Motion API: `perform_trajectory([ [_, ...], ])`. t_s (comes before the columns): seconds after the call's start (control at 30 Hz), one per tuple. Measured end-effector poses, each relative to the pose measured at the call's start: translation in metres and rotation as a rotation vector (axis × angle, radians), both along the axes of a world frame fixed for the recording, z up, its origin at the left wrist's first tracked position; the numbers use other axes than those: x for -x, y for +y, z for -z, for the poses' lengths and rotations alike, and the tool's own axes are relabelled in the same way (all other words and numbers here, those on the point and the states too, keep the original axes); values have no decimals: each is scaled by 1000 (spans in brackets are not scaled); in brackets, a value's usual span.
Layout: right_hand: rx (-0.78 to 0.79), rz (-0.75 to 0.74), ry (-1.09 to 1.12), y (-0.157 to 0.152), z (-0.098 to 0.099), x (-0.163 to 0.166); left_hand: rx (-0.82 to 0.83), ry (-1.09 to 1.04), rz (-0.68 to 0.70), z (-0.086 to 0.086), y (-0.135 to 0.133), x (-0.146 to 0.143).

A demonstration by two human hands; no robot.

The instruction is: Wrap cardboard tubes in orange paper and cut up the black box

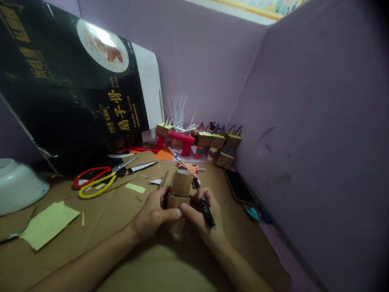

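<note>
Between my two hands is a small brown cardboard box [181, 184] with its top flap raised. My left hand [156, 211] grips the box's left side, thumb across its front. My right hand [206, 213] steadies the right side with its thumb on the front edge, and a black pen [204, 202] is held between its fingers, tilted up to the left. Behind the box lies a colourful patterned scrap [190, 167]. Left of it are a yellow paper strip [135, 188] and scissors [101, 178] with one red and one yellow handle.
A large black printed carton [75, 93] leans at the back left. A white bowl [20, 186] and yellow paper [50, 225] lie left. Several cardboard animal-like figures [217, 142] and a pink cardboard piece [184, 140] line the back. A phone [239, 186] rests by the right wall [313, 121].
</note>
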State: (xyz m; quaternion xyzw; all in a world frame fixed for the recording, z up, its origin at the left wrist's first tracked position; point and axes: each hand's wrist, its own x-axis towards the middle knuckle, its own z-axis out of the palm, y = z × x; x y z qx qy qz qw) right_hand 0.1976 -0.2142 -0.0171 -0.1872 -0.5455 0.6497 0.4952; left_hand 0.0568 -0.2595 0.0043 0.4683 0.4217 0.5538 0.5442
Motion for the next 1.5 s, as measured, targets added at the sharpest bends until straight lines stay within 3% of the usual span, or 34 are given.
perform_trajectory([
  [0.27, 16, 60, -81, 3, 2, -3, 58, 57, -72, 2, 1, -2],
  [0.5, -129, 187, -226, 4, -4, -9, 101, 137, -136, 0, 0, -5],
  [0.7, -85, 441, 3, 14, -10, -24, 93, 270, -194, -1, 2, -6],
  [0.9, -268, 513, 110, 12, -8, -37, 86, 301, -204, 6, 6, -6],
  [1.07, -543, 467, -161, 4, -13, -39, 94, 306, -210, 9, 7, -8],
  [1.3, -508, 471, -118, 3, -4, -32, 99, 318, -208, 10, 8, -8],
  [1.5, -684, 550, -262, 4, 1, -29, 56, 353, -188, 11, 9, -9],
])
